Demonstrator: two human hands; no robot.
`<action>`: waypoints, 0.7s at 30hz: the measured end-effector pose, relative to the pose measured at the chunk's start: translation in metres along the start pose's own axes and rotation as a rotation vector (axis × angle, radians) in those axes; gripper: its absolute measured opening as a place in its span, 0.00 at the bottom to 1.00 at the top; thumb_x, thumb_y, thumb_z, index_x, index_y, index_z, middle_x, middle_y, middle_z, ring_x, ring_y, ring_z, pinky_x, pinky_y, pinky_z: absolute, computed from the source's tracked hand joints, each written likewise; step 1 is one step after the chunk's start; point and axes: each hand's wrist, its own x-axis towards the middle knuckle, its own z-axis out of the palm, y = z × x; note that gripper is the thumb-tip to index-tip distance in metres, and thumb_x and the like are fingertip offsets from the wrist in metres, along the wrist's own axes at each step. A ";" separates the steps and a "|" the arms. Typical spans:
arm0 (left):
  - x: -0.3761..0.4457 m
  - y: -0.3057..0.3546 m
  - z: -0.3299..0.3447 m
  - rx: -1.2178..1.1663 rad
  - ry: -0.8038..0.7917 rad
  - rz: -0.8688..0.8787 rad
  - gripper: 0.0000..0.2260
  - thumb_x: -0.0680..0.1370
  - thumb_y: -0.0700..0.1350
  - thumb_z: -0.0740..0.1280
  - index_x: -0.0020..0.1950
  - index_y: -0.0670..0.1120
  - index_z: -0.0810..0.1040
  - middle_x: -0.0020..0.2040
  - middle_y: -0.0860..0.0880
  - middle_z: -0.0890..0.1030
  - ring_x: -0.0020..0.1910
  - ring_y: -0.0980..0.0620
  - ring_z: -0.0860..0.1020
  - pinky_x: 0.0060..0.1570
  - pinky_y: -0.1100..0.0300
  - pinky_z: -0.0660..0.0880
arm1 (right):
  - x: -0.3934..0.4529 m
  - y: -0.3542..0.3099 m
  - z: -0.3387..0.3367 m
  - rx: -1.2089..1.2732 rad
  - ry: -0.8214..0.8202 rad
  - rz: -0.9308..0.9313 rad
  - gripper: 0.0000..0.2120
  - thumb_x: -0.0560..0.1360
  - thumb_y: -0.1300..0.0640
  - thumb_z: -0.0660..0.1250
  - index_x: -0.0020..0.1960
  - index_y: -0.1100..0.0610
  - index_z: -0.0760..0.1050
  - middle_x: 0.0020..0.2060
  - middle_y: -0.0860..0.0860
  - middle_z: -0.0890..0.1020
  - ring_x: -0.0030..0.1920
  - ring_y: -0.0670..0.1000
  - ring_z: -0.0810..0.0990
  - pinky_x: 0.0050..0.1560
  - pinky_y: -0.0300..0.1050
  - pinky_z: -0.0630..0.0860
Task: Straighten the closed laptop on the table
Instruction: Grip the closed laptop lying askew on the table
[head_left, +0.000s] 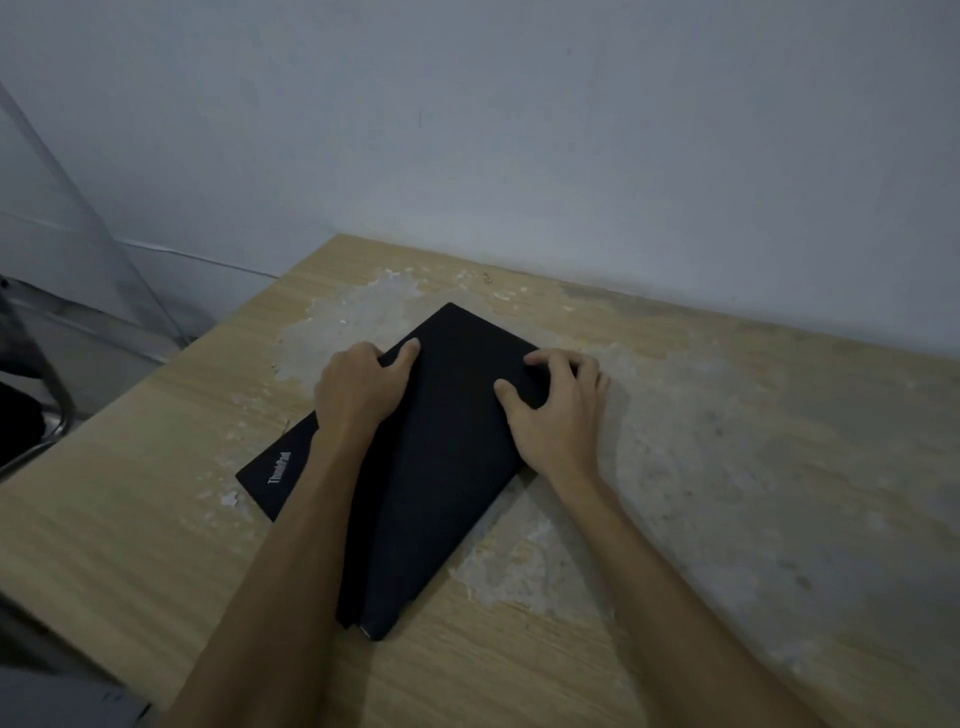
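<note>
A closed black laptop (441, 467) lies flat on the wooden table (130, 519), turned at an angle to the table's edges, with one corner pointing toward the wall. My left hand (358, 387) grips its left long edge, thumb on the lid and fingers curled over the side. On the right edge near the far corner, my right hand (561, 410) holds the laptop, fingers spread on the lid. My left forearm crosses over the lid and hides part of it. A logo shows at the near left corner.
The table top is worn, with pale peeled patches (353, 322) around the laptop. A grey wall (571, 156) runs along the table's far edge. At the left, beyond the table edge, stands a chair with a metal frame (47, 395).
</note>
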 end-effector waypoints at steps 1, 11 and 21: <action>-0.001 -0.001 -0.001 0.000 0.003 -0.008 0.33 0.78 0.69 0.59 0.36 0.40 0.77 0.30 0.47 0.76 0.28 0.47 0.75 0.31 0.56 0.71 | -0.001 -0.002 0.001 0.036 0.024 0.001 0.18 0.72 0.47 0.75 0.58 0.50 0.76 0.61 0.50 0.70 0.64 0.51 0.67 0.64 0.47 0.70; 0.001 0.005 -0.015 -0.129 0.013 -0.060 0.26 0.77 0.71 0.62 0.46 0.48 0.82 0.42 0.52 0.82 0.40 0.50 0.79 0.44 0.53 0.71 | -0.012 -0.031 -0.002 0.617 0.086 0.302 0.40 0.74 0.61 0.75 0.77 0.47 0.54 0.66 0.47 0.73 0.60 0.44 0.77 0.59 0.38 0.77; 0.001 0.002 -0.022 -0.263 -0.123 -0.039 0.22 0.80 0.64 0.63 0.51 0.46 0.81 0.52 0.47 0.82 0.50 0.46 0.80 0.48 0.52 0.73 | 0.008 -0.025 -0.018 0.614 0.005 0.268 0.32 0.82 0.56 0.66 0.80 0.42 0.56 0.80 0.45 0.62 0.78 0.49 0.62 0.71 0.45 0.65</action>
